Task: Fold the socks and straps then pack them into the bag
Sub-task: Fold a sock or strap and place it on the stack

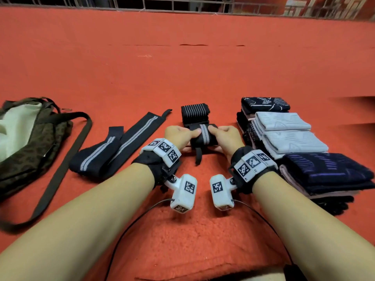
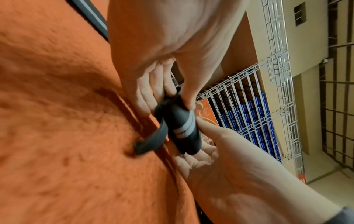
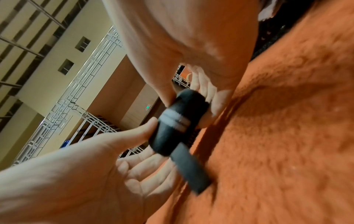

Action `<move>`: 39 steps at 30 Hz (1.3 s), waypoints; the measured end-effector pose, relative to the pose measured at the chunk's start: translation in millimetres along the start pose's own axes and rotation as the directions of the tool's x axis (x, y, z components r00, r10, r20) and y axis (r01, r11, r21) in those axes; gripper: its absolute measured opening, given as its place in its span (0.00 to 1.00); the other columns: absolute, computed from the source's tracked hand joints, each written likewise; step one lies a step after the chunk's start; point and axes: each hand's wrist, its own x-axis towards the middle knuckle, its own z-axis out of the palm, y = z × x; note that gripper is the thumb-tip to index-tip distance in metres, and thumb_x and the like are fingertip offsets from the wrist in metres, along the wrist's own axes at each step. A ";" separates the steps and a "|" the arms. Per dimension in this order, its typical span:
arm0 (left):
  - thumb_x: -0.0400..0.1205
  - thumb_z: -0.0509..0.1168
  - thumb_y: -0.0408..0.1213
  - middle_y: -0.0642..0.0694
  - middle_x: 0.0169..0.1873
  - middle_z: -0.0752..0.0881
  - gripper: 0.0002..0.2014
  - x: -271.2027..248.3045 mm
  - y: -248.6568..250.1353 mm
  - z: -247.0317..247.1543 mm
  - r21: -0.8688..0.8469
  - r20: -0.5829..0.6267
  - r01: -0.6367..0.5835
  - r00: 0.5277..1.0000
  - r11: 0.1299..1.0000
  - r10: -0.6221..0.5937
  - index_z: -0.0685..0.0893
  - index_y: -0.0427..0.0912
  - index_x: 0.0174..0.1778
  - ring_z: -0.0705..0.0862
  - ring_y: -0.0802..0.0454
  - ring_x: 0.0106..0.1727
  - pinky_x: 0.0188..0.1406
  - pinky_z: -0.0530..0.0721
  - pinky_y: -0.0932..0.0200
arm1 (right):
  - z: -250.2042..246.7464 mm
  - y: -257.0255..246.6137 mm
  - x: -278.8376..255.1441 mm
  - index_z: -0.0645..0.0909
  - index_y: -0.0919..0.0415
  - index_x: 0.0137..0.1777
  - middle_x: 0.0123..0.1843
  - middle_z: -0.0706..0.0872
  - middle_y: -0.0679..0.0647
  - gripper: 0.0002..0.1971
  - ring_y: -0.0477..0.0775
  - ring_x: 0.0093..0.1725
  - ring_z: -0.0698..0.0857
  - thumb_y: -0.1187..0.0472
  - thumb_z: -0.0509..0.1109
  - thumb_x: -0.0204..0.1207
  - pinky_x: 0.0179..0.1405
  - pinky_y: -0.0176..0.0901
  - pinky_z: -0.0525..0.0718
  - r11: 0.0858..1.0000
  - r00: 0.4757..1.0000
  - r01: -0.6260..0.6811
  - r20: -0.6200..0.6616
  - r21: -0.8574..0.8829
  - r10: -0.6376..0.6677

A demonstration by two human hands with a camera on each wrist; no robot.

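Both hands pinch one rolled strap (image 1: 204,136) low over the blanket: left hand (image 1: 179,135) w/ thumb on top, fingers under; right hand (image 1: 227,138) same. Strap is black woven elastic w/ grey stripes, a thin tail hanging down. Behind it, a ribbed roll (image 1: 195,113). Left: flat strap (image 1: 113,151), then soft camo bag (image 1: 26,138). Right: folded socks (image 1: 290,136), stacked. Blanket (image 1: 182,67) is fuzzy orange; metal railing at back.
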 end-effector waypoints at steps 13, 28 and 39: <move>0.78 0.76 0.30 0.34 0.45 0.90 0.08 0.5 -2.3 0.8 0.127 -0.014 0.098 0.995 0.987 -0.097 0.83 0.40 0.39 0.93 0.35 0.45 0.48 0.93 0.38 | 2.9 -14.8 5.7 0.77 0.64 0.41 0.54 0.86 0.65 0.08 0.68 0.62 0.86 0.63 0.71 0.79 0.54 0.49 0.81 0.701 0.996 -0.010 -0.066 -0.713 -0.053; 0.84 0.70 0.40 0.37 0.48 0.89 0.13 -24.6 29.6 -221.6 0.305 -0.291 0.053 0.956 0.951 0.040 0.89 0.32 0.54 0.84 0.46 0.42 0.47 0.85 0.52 | 178.9 -14.6 -69.9 0.81 0.63 0.61 0.55 0.88 0.56 0.21 0.58 0.47 0.91 0.44 0.65 0.86 0.29 0.43 0.86 0.866 0.784 0.263 0.617 -0.424 0.064; 0.76 0.77 0.33 0.41 0.40 0.89 0.06 -63.5 17.7 -240.8 0.034 -0.250 -0.062 0.966 0.998 0.068 0.85 0.41 0.37 0.87 0.45 0.47 0.53 0.87 0.52 | 197.9 -29.5 -114.7 0.82 0.61 0.54 0.37 0.87 0.55 0.09 0.53 0.35 0.85 0.66 0.70 0.75 0.42 0.44 0.87 0.950 0.734 -0.297 0.660 0.101 0.160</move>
